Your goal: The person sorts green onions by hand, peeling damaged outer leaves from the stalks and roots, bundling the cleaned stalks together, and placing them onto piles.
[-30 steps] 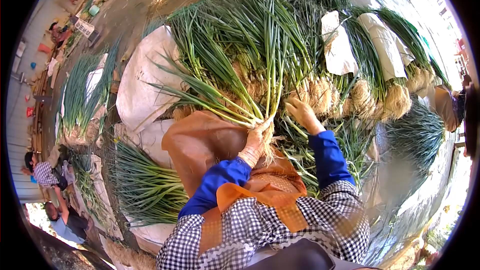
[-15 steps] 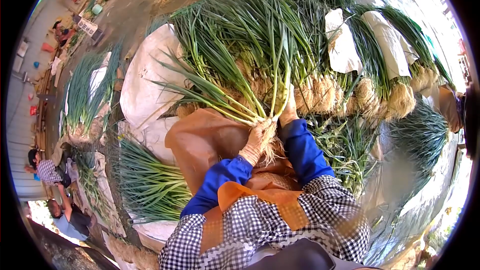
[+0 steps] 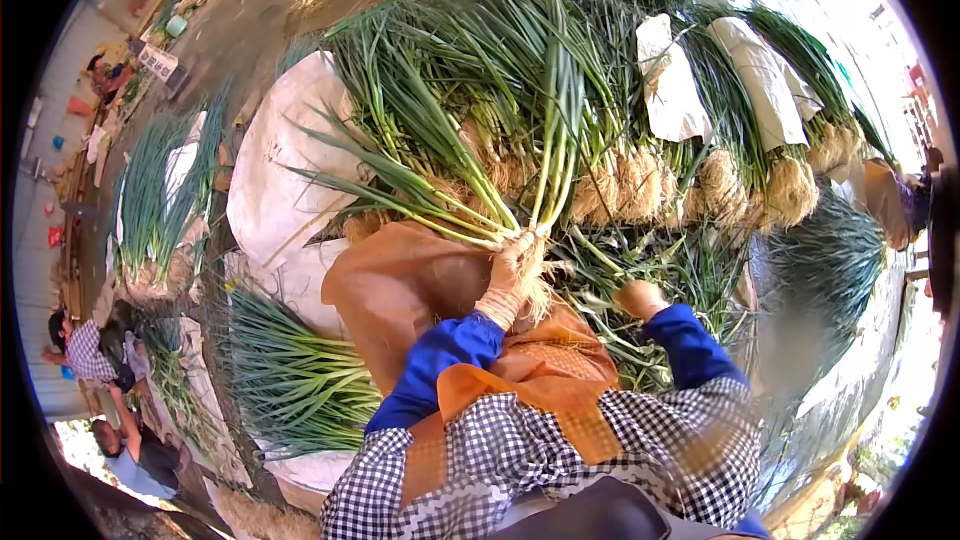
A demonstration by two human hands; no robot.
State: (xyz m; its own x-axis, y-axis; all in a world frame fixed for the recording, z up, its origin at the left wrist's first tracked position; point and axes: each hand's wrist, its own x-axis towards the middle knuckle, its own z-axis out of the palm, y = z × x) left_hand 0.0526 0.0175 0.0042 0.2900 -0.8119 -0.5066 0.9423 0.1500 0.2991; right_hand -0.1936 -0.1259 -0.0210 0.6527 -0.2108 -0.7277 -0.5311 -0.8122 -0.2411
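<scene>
My left hand is closed round the root end of a bunch of green onions, whose leaves fan out away from me above an orange-brown apron. Pale roots hang below its fingers. Off to the right, my right hand is closed over a heap of loose leaves and trimmings; its fingers are blurred and what they hold, if anything, cannot be made out. Beyond the held bunch lies a large pile of green onions with roots towards me.
Cleaned onions lie at my left beside a white sack. Rooted bundles line the right, some under pale cloth. Two people sit at the far left. More onions lie at the right.
My right hand went in to the held bunch, then moved away right and towards me over the trimmings. The bunch in my left hand has more stalks upright on its right side.
</scene>
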